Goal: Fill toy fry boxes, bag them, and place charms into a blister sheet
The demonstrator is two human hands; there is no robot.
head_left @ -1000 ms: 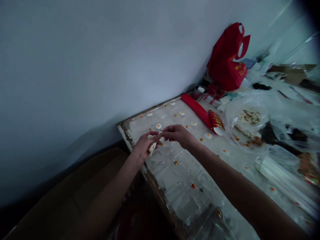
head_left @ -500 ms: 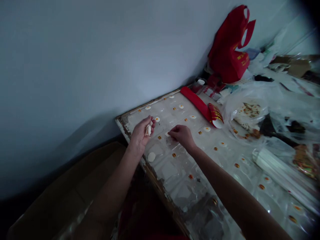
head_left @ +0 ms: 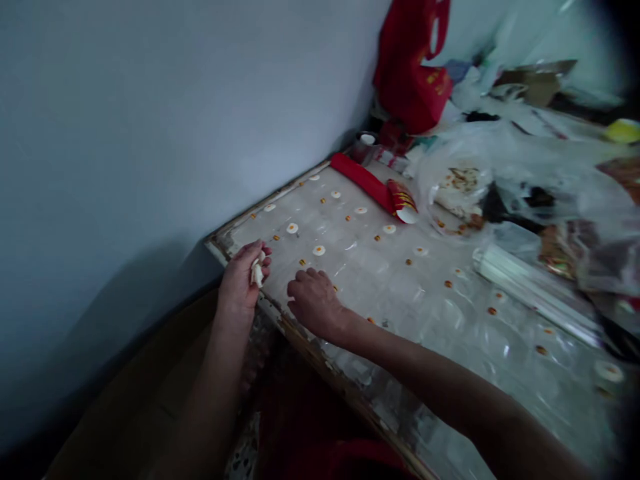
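My left hand [head_left: 244, 275] is half curled, palm up, around a small bunch of white flat pieces [head_left: 257, 272] at the table's near left corner. My right hand [head_left: 316, 301] is bent down over the table near its front edge, knuckles up. Its fingertips are hidden, so what they hold cannot be seen. Just beyond it lies a small fried-egg piece [head_left: 319, 251], white with an orange centre. A tiny burger-like piece [head_left: 303, 262] sits beside that. More such pairs are spread in rows over the clear plastic-covered tabletop [head_left: 345, 257].
A red roll [head_left: 360, 179] and a red printed packet [head_left: 401, 200] lie at the back. Behind them stands a red bag [head_left: 413, 80] against the wall. To the right are an open plastic bag [head_left: 453, 193] of small pieces and a clear plastic roll [head_left: 535, 293].
My right hand has left a fried-egg piece on the table and come nearer the front edge. The plain white disc there is now out of sight. The camera view has shifted.
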